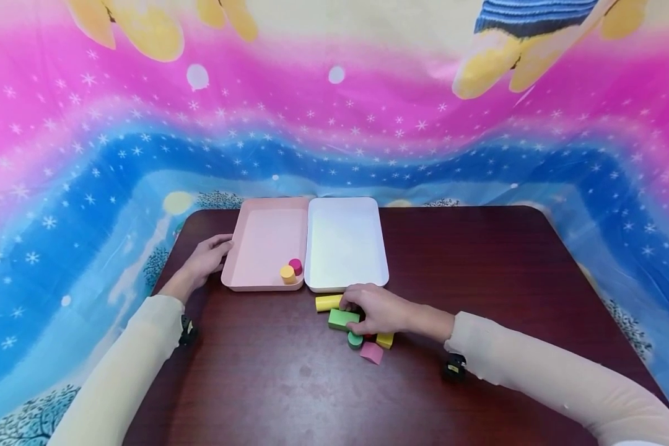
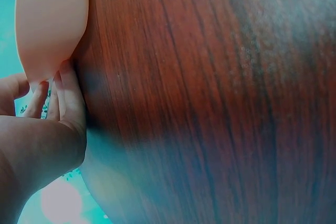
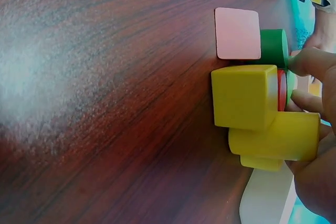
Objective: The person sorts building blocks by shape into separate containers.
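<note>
My left hand [image 1: 206, 259] rests at the left side of the pink tray [image 1: 267, 235]. Its fingertips touch the tray's outer wall, also seen in the left wrist view. Over the blocks, my right hand [image 1: 380, 308] holds the green rectangular block [image 1: 343, 319], thumb on the near side and fingers on the far side. Whether it is lifted cannot be told. Around it lie a yellow cylinder [image 1: 326, 303], a green cylinder [image 1: 355, 341], a pink block [image 1: 372, 353] and a yellow block [image 3: 244, 98]. A red piece [image 3: 282, 90] and another yellow cylinder [image 3: 281, 137] are partly hidden.
The white tray [image 1: 345, 244] stands against the pink tray's right side. An orange cylinder [image 1: 287, 275] and a crimson cylinder [image 1: 295, 266] sit in the pink tray's near right corner. Dark wooden table [image 1: 468, 254] surrounds the trays; a patterned cloth [image 1: 334, 124] hangs behind.
</note>
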Tool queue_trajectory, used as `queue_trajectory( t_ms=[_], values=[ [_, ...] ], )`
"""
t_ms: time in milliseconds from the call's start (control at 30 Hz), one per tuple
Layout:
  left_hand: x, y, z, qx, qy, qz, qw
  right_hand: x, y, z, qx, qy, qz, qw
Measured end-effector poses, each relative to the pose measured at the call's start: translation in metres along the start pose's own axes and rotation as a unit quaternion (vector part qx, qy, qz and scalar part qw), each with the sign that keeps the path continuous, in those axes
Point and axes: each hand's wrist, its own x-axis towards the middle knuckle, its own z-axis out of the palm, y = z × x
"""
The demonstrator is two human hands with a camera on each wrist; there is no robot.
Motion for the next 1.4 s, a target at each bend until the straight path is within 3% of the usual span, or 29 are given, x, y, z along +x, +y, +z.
queue_trajectory(
  t_ms=[533,900,1400],
  values=[
    [-0.0009,-0.0002,0.0005,0.002,0.006,-0.002,1.0000,0.0055,-0.0015,-0.0011,-0.020,-0.014,0.010,0.9997],
    [0.0045,-0.0001,-0.0009,-0.016,-0.009,-0.008,0.9998,0.0073,-0.0060,-0.0057,-0.037,-0.029,0.025,0.9986],
    [0.0014,0.0007,-0.0014,-0.014,-0.002,-0.007,0.9999,0.0058,-0.0048,-0.0040,-0.036,-0.018,0.007,0.9992]
  ],
)
